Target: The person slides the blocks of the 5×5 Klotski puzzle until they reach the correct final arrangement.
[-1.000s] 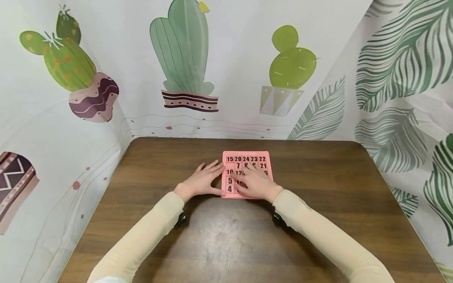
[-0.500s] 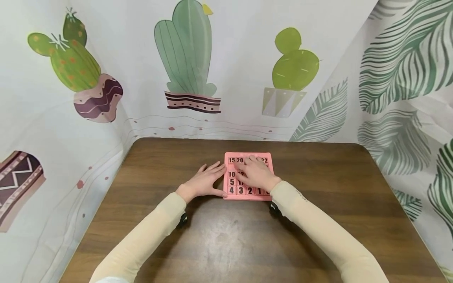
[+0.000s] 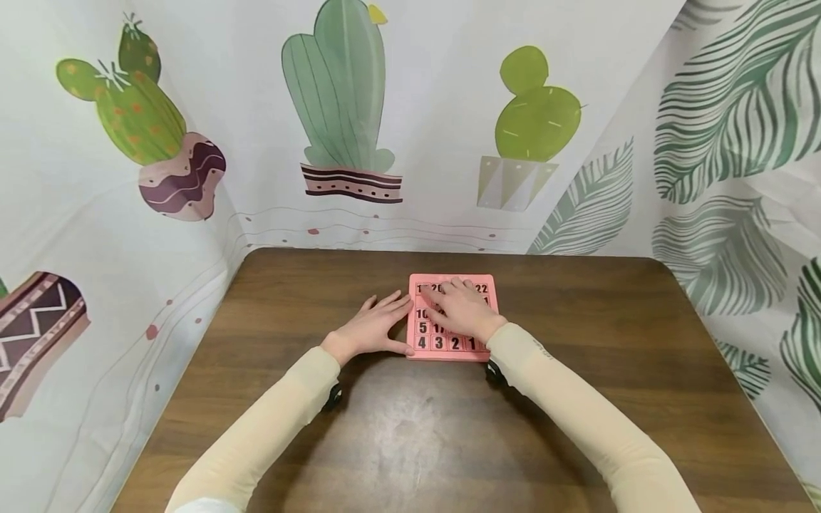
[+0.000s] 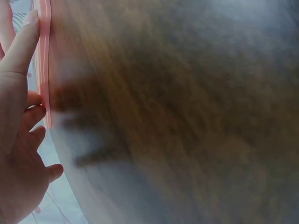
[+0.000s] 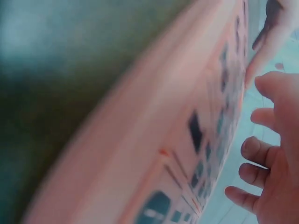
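A pink number slide puzzle (image 3: 439,353) lies flat on the table, its black-numbered tiles in rows. At its left edge rests my left hand (image 3: 367,330), fingers spread, with the thumb by the near left corner. The left wrist view has this left hand (image 4: 21,172) against the puzzle's pink side (image 4: 45,56). Over the upper rows reaches my right hand (image 3: 467,311), its fingertips at the tiles and hiding several numbers. In the right wrist view the right hand (image 5: 280,158) hovers beside the tile face with loosely bent fingers; the puzzle (image 5: 182,121) is blurred there.
The brown wooden table (image 3: 410,442) stretches around the puzzle. Behind it and at both sides hangs a white cloth (image 3: 436,128) printed with cacti and leaves. The sleeved forearms come in from the near side.
My right hand has moved up and slightly left over the puzzle, uncovering the bottom-row tiles and covering upper ones. My left hand keeps its place at the left edge. The head view shifts slightly.
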Demonstrator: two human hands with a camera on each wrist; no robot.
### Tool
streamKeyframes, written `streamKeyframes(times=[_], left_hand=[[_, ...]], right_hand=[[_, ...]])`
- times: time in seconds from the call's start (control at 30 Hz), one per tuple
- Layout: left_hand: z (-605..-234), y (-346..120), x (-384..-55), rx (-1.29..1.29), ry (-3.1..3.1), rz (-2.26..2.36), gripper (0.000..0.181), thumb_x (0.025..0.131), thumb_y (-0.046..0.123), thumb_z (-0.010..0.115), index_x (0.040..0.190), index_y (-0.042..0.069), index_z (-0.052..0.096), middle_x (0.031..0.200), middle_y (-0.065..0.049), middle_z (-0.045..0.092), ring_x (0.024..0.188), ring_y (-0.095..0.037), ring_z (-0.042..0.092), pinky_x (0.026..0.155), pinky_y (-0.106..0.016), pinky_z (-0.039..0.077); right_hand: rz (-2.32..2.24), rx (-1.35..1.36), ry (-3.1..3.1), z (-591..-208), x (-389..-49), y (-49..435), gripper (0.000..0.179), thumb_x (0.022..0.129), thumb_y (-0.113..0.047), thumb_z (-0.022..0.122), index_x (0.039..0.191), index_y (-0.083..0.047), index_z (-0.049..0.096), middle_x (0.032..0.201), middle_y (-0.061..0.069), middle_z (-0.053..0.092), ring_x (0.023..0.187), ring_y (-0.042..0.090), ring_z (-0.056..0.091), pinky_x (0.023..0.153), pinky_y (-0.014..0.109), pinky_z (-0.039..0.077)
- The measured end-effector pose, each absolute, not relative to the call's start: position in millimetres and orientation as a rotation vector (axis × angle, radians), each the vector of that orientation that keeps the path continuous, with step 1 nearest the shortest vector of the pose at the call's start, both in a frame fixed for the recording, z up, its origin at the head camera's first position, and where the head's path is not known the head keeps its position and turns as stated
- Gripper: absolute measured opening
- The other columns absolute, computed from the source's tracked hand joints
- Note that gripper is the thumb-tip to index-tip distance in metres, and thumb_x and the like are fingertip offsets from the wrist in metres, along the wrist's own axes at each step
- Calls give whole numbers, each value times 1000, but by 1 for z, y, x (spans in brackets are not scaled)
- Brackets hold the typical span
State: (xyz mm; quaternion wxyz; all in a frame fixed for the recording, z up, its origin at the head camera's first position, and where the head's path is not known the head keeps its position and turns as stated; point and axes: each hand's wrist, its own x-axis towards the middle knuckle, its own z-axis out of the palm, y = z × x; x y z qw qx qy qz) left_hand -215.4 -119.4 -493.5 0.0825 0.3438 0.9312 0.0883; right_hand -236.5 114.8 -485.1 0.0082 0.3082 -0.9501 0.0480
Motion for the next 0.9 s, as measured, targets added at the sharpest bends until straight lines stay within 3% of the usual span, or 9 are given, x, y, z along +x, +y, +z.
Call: streamKeyframes(times=[0.43, 0.73, 0.9], left_hand=[[-494, -120, -217, 1043, 2773, 264, 105, 70, 78, 54, 150, 16, 26, 155, -1, 22, 144, -22, 11, 107, -61, 14], [-492, -120, -216, 1020, 2776, 257, 105, 70, 79, 52, 150, 16, 25, 155, 0, 21, 144, -20, 9, 108, -59, 13], [-491, -119, -214, 1013, 2768, 265, 104, 71, 78, 54, 150, 16, 25, 155, 0, 21, 144, -20, 10, 108, -59, 14]], right_hand=[[176, 933, -2999, -485, -237, 117, 49, 94, -46, 47, 138, -24, 49, 124, 11, 56, 113, 28, 46, 101, 54, 32], [158, 1012, -2961, -482, -224, 120, 47, 94, -46, 45, 135, -24, 54, 135, 14, 51, 129, 38, 39, 104, 57, 28], [234, 924, -2958, -484, -225, 125, 47, 94, -44, 47, 134, -20, 55, 123, 11, 58, 116, 29, 48, 102, 53, 32]])
